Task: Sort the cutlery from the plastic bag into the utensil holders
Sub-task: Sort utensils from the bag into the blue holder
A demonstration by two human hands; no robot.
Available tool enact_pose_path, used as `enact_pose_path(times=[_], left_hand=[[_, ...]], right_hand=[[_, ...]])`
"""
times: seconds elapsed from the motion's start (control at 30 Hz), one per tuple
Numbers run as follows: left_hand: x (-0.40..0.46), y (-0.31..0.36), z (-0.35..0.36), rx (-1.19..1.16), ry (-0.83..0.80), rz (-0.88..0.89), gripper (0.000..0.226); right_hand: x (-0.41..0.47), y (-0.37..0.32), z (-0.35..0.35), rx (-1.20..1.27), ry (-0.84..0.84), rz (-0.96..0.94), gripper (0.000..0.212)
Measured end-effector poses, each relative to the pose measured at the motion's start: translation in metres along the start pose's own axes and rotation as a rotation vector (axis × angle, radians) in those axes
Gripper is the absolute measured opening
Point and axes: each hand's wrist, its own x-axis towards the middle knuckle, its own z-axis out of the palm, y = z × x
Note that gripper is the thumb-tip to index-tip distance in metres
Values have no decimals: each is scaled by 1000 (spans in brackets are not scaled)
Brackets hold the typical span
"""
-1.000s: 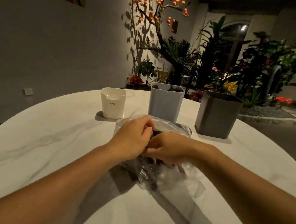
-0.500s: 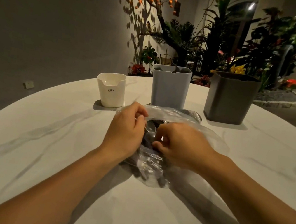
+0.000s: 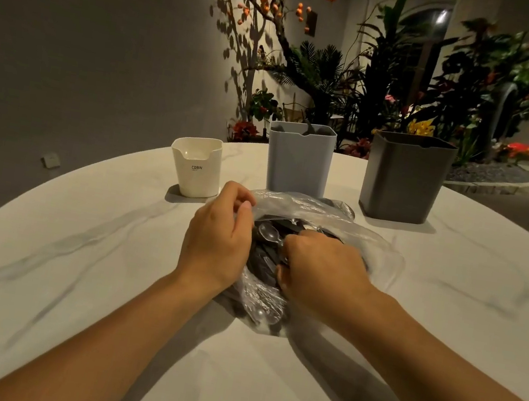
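Bag (image 3: 319, 214) mouth wider; left hand (image 3: 216, 241) pinches rim, right hand (image 3: 321, 268) grips cutlery (image 3: 269, 236).

A clear plastic bag (image 3: 329, 222) lies crumpled on the table, mouth open, holding dark and clear cutlery (image 3: 269, 236); behind it stand three upright holders in a row: white (image 3: 196, 167), light grey (image 3: 298, 160), dark grey (image 3: 403, 179).

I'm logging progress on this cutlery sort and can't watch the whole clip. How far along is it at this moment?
Barely begun. Done: the clear plastic bag lies opened on the white marbled table. In hand: the left hand holds the bag's mouth while the right hand reaches among the dark cutlery. Left: nearly all the sorting. The small white holder looks empty, the light grey holder shows something dark at its rim, and the dark grey holder's inside is hidden.
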Motion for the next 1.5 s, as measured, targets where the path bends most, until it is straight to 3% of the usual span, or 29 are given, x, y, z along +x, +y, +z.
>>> enact_pose_path(times=[0.23,0.5,0.67,0.9,1.1,1.27,1.5], left_hand=[[0,-4,-1,19,1,11,16],[-3,-3,-3,-12,-23,22,15],[-4,-4,-3,-20,-30,20,15],[-4,-5,-2,9,-47,5,14],[-4,-6,-3,5,-56,5,14],[-3,-7,-4,-9,-52,19,15],[-3,-8,-4,-12,-55,24,15]], right_hand=[[-2,-4,4,-61,-65,29,48],[-1,10,7,49,-35,39,14],[-6,13,9,41,86,-32,28],[-2,15,8,122,95,-68,20],[-4,17,13,222,57,-98,32],[-6,20,13,371,115,-107,15],[-3,22,15,410,151,-132,17]])
